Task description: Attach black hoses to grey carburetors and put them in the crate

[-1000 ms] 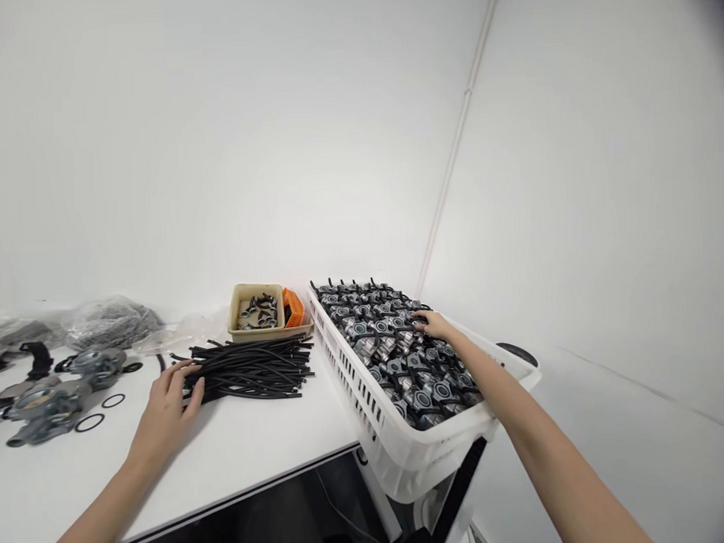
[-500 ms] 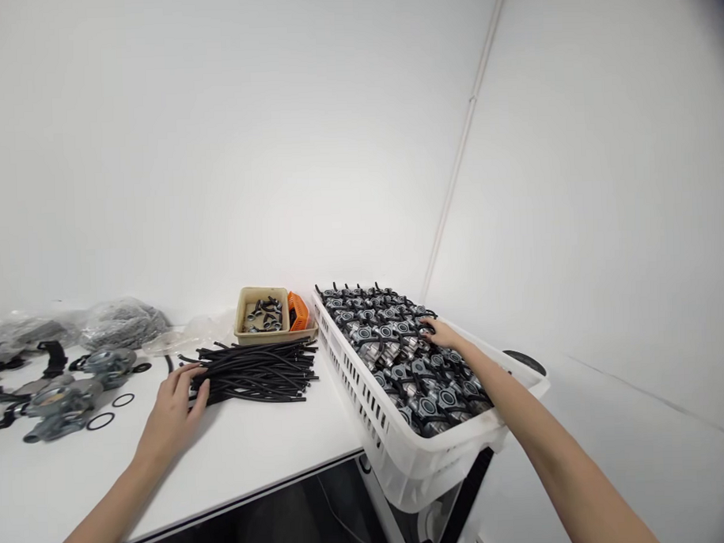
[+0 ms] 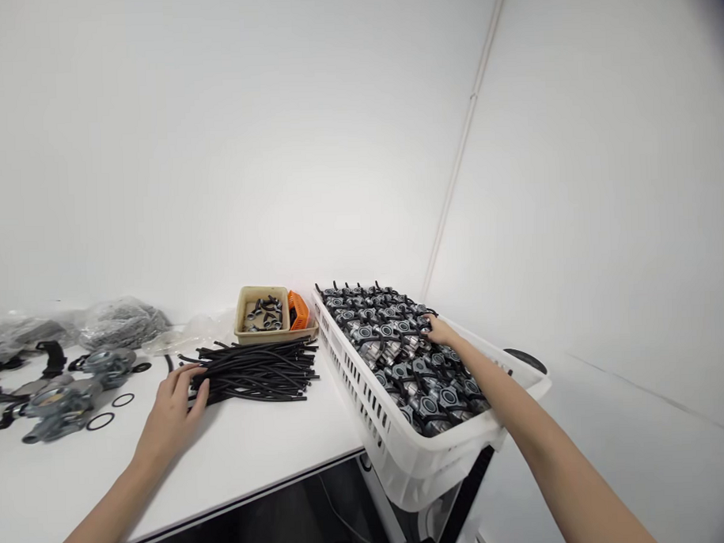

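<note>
Black rubber hoses [image 3: 255, 372] lie in a loose bundle on the white table. My left hand [image 3: 181, 400] rests at the bundle's left end, thumb apart from the loosely curved fingers, gripping nothing that I can see. To the right, a white plastic crate [image 3: 398, 452] is filled with rows of metal carburetors [image 3: 386, 332] carrying short black hoses. My right hand [image 3: 441, 332] reaches over the crate's right side, its fingers closed around a carburetor near the far right of the rows. Its fingertips are partly hidden among the parts.
Two carburetors [image 3: 61, 405] and black rubber rings [image 3: 100, 422] lie on the table [image 3: 273, 441] at left. Plastic-wrapped parts [image 3: 123, 323] sit behind them. A beige tray [image 3: 241, 317] of small fittings and an orange basket [image 3: 299, 311] stand by the wall. The crate overhangs the table's front edge.
My right hand has shifted very slightly among the carburetors, its fingers a little more tucked in. My left hand stays in place beside the hoses.
</note>
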Demonstrator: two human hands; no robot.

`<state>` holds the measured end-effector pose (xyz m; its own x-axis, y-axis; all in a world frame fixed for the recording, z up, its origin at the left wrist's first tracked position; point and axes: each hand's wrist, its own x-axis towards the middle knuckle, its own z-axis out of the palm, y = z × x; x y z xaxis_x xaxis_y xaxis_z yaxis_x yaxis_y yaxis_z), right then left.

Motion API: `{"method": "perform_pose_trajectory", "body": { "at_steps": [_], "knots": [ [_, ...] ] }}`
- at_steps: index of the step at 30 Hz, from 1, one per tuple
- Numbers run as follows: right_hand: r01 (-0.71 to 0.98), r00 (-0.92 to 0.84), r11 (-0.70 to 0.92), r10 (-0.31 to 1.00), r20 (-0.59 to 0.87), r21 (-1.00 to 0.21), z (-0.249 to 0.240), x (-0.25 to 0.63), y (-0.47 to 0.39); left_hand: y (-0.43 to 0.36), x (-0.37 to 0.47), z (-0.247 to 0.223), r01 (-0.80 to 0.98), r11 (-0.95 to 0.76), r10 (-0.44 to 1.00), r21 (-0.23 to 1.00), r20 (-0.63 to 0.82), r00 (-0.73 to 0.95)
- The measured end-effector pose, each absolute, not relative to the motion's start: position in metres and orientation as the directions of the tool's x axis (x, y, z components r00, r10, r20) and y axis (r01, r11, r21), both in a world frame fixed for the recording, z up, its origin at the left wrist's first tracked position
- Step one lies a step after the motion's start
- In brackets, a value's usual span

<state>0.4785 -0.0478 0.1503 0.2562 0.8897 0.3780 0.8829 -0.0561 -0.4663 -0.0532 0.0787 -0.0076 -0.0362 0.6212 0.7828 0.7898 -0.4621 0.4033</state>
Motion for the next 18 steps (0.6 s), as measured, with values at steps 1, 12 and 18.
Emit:
{"method": "perform_pose_trajectory", "body": {
  "at_steps": [1, 12, 18],
  "knots": [
    [0.879, 0.254, -0.050, 0.890, 0.378, -0.474, 0.154, 0.476, -0.045, 0.079, -0.053, -0.008, 0.789, -0.463, 0.623, 0.404, 0.782, -0.035],
    [0.907, 0.193, 0.010, 0.879, 0.437, -0.420, 0.158, 0.467, -0.053, 0.079, -0.050, -0.007, 0.786, -0.483, 0.629, 0.384, 0.777, 0.007],
    [0.925, 0.180, 0.017, 0.861, 0.476, -0.380, 0.154, 0.465, -0.068, 0.076, -0.048, -0.004, 0.789, -0.497, 0.631, 0.361, 0.775, 0.042]
  ]
}}
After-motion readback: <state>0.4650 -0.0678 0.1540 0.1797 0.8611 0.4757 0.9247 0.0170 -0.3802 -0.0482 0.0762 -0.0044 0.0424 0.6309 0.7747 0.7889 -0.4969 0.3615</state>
